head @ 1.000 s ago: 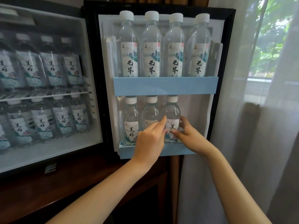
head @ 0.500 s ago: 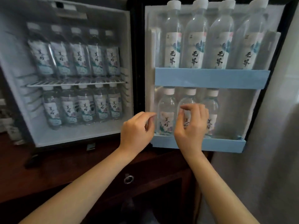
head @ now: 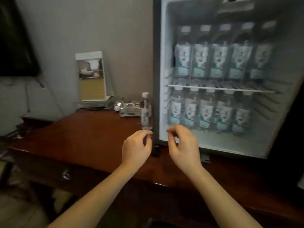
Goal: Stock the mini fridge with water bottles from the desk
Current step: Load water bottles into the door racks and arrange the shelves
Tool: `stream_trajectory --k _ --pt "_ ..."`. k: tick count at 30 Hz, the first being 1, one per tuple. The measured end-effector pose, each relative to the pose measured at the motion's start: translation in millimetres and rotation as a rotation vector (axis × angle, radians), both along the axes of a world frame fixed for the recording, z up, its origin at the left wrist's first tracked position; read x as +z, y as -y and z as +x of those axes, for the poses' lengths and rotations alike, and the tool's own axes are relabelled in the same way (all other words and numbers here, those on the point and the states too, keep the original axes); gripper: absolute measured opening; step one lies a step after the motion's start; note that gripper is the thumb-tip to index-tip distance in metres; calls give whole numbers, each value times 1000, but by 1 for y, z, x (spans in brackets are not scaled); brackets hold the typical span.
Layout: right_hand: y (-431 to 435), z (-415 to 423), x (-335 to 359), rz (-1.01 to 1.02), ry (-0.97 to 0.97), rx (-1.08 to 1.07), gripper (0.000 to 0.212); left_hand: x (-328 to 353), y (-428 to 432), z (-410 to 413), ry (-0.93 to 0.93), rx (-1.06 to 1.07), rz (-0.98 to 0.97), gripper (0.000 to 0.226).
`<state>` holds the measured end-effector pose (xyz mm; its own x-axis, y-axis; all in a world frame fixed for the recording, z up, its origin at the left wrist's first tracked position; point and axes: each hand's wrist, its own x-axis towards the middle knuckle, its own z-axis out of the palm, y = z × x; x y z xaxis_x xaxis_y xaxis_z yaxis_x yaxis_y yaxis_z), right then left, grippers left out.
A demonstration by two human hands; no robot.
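Note:
The mini fridge (head: 158,79) stands open on the dark wooden desk (head: 92,134), at the right. Two rows of labelled water bottles (head: 204,111) fill its wire shelf and floor. One upright water bottle (head: 145,111) with a white cap stands on the desk just left of the fridge. Behind it lies another bottle (head: 128,109) on its side. My left hand (head: 136,148) hovers below the upright bottle, fingers loosely curled, holding nothing. My right hand (head: 182,145) hangs in front of the fridge's lower left corner, fingers also loosely curled and empty.
A standing brochure card (head: 91,76) leans by the wall at the back of the desk. A dark screen (head: 14,37) hangs at the upper left. A drawer handle (head: 65,175) shows under the desk's front edge. The fridge door is out of view.
The view has swung left from the fridge door to the desk. Both hands have left the door-shelf bottles and moved left, empty, toward the desk bottle.

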<state>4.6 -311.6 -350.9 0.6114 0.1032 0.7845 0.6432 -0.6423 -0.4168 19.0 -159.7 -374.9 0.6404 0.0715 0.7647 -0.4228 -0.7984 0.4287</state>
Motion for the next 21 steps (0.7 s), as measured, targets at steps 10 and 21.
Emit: stream_trajectory --k 10,21 --pt "-154 154 -17 -251 -636 64 42 -3 -137 129 -535 241 71 43" --pt "-191 264 -39 -562 -733 -187 27 -22 -142 338 -619 51 475 67"
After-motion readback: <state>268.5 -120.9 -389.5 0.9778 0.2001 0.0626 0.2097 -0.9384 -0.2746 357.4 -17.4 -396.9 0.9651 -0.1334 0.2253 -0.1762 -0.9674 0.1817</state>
